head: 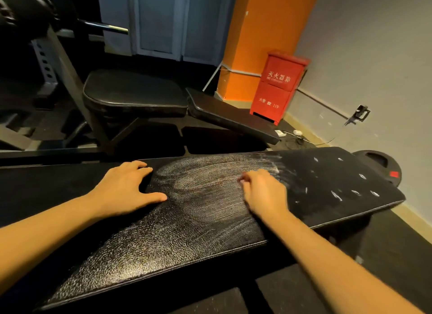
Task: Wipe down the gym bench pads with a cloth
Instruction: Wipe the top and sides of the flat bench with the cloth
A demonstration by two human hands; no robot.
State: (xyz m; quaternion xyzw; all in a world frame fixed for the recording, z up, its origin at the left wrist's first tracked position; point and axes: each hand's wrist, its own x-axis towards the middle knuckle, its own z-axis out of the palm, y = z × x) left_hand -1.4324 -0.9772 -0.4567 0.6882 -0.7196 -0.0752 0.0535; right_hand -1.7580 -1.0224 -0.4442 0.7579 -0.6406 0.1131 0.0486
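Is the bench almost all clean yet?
Partly. The middle of the near bench pad shows wet wipe streaks. The right hand, curled and blurred, is at the streaks' edge; the left hand rests flat. Droplets on the right end look unwiped, and the far bench shows no streaks.

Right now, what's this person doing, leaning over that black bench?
A person is cleaning a gym bench pad. Their left hand lies flat on the pad, fingers spread, bracing. Their right hand is on the pad with fingers curled; it is blurred, and no cloth can be made out in it. Whitish streaks cover the middle of the pad between the hands, while separate white flecks dot the far right end, which looks not yet wiped.
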